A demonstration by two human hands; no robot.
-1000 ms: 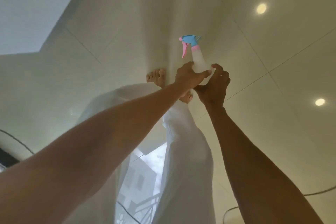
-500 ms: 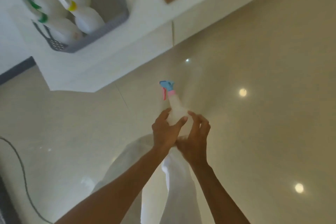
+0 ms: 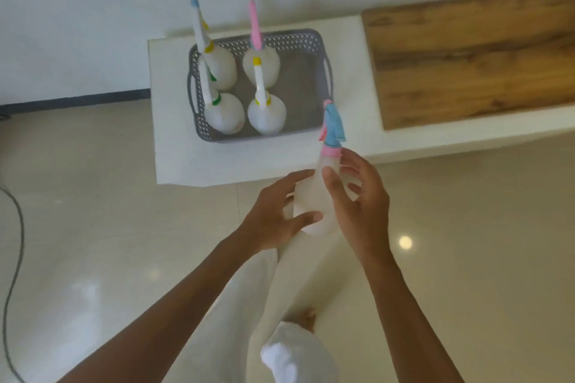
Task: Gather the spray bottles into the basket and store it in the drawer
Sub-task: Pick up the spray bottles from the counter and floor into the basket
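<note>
We hold the blue-headed spray bottle [image 3: 312, 196] upright above the floor, our left hand [image 3: 275, 216] and right hand [image 3: 362, 207] both wrapped round its body. At eleven o'clock from it, the grey basket [image 3: 306, 40] sits on the white counter [image 3: 174, 158], with four other bottles [image 3: 267, 116] standing inside.

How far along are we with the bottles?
Four spray bottles stand in the grey basket on the white counter. The fifth bottle is in hand, gripped by left hand and right hand, short of the basket. Left: drop it in, then store the basket; no drawer visible.
</note>
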